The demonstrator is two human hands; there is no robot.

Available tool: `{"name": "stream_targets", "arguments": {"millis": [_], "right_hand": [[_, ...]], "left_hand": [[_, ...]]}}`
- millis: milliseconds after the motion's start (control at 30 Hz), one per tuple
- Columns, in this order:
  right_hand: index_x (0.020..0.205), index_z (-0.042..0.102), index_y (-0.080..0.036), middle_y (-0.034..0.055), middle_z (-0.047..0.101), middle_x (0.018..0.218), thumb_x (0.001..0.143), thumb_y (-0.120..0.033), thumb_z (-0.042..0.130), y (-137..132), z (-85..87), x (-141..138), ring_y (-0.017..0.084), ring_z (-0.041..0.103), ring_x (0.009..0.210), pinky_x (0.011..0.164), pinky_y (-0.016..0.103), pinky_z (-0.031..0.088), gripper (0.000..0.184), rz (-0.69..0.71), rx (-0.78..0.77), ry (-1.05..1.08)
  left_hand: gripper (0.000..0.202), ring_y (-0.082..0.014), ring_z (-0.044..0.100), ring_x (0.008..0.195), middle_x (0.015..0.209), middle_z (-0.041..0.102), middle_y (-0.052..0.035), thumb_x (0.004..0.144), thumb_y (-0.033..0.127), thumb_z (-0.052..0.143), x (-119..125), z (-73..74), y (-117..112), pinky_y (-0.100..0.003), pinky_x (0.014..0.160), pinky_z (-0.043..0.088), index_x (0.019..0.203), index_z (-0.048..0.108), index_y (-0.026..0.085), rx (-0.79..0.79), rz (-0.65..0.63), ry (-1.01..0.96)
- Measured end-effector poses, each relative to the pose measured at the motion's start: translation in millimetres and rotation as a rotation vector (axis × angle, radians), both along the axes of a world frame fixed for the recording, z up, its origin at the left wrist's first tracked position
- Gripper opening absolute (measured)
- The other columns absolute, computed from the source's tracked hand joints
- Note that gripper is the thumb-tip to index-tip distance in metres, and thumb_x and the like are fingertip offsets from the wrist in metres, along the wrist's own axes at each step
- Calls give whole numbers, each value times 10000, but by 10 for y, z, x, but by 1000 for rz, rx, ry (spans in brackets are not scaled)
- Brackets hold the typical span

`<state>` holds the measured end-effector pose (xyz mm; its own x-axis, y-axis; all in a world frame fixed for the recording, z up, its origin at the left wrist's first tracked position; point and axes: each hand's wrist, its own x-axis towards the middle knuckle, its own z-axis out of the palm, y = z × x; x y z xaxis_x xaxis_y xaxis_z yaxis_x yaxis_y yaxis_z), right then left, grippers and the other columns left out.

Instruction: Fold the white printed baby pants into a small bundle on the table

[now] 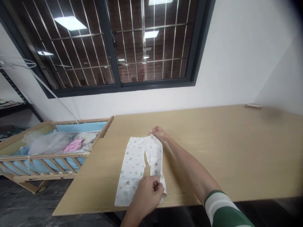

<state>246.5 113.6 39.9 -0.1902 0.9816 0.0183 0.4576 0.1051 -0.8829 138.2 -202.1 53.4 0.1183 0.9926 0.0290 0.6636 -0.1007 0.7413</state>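
A person's two bare hands work on a pair of white printed baby pants [133, 157] laid out on a wood-toned table [213, 142], waistband away from the body and leg openings toward it. The right hand [159, 131], its arm reaching out of a green-and-white sleeve [226, 209], pinches the far corner of the waistband, thumb and fingertips closed on the cloth. The left hand [149, 194] lies over the lower part of the nearer-to-right leg, fingers curled and drawn in toward the thumb; whether they grip a fold cannot be told.

The leg on the left spreads broad and flat, while the other looks narrower and bunched. Good handling here would call for light, even tension between waist and hem, side seam straight, the soft fabric smoothed without stretching or dragging the flat leg askew.

The hems lie just inside the table's near edge, so a pull toward the body could slip them over. A wooden crib [71, 155] stands close off the table's left end. Bare tabletop stretches widely to the right, with more beyond the waistband, below the barred window [156, 84].
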Motion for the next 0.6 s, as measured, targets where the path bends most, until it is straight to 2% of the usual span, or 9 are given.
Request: {"name": "stream_targets", "arguments": {"millis": [100, 167, 267, 367, 467, 600], "right_hand": [[952, 572, -159, -37, 631, 607, 788, -151, 717, -39, 181, -291, 104, 582, 547, 540, 186, 438, 220, 32, -2, 9], [973, 563, -164, -39, 632, 618, 789, -156, 713, -77, 251, -525, 100, 579, 541, 529, 183, 431, 238, 39, 6, 11], [999, 549, -176, -41, 624, 628, 791, -169, 704, -159, 261, -888, 109, 597, 556, 529, 184, 434, 259, 28, 22, -3], [1031, 535, -188, -41, 615, 637, 788, -160, 675, -250, 184, -1204, 123, 606, 571, 519, 190, 426, 282, 14, 30, -43], [1042, 530, -193, -8, 642, 741, 783, -151, 655, -311, 85, -1430, 137, 616, 639, 538, 203, 424, 291, -1, 48, -103], [1045, 535, -191, 72, 667, 982, 807, -167, 633, -369, 13, -1574, 185, 634, 855, 658, 239, 461, 258, 25, 97, -187]], "left_hand": [[272, -142, 565, 573, 575, 596, 8, 873, 317, 491, -311, -119, -148, -247, 570, 403, 666, 633, 213, 28, 86, -66], [227, -155, 596, 592, 589, 606, 17, 870, 374, 520, -530, -238, -251, -250, 593, 444, 844, 686, 221, 21, 173, -101], [365, -170, 626, 588, 592, 621, 38, 851, 424, 567, -873, -412, -396, -261, 608, 480, 1145, 638, 220, 3, 253, -170], [379, -178, 651, 606, 649, 674, 24, 869, 385, 538, -1181, -512, -510, -267, 611, 480, 1201, 576, 207, -37, 265, -182], [317, -184, 666, 641, 685, 689, 21, 888, 309, 481, -1372, -536, -577, -268, 620, 465, 1179, 568, 222, -77, 285, -53], [299, -208, 706, 756, 762, 727, 11, 892, 233, 464, -1420, -536, -621, -278, 677, 471, 1151, 610, 270, -118, 361, 304]]}}
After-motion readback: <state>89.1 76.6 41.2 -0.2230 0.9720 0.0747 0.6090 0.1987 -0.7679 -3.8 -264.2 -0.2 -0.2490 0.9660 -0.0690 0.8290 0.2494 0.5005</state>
